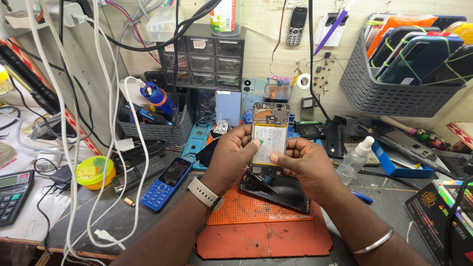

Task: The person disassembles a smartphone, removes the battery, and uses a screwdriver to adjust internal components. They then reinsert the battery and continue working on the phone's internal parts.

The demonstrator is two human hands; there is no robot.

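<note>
holding an opened smartphone (269,130) upright between them, both hands are meeting over the middle of the counter (389,197). the left hand (231,156) is grasping the phone's left edge, its thumb pressing on the white battery (269,144). the right hand (306,165) is grasping the right edge and lower end, its thumb lying across the bottom of the battery. the phone's back is off, so the circuit board at the top is showing above the battery. just below the hands, a dark phone panel (278,189) is lying on an orange mat (251,209), which is sitting partly over a red mat (266,241) nearer the person. a blue keypad phone (166,184) is resting to the left, near white cables (118,162) and a small yellow bowl (95,172). to the right, a clear spray bottle (355,158) is standing near the right hand. a grey basket (394,88) full of phones is hanging far right, and a small drawer cabinet (207,61) is sitting far behind.
</note>
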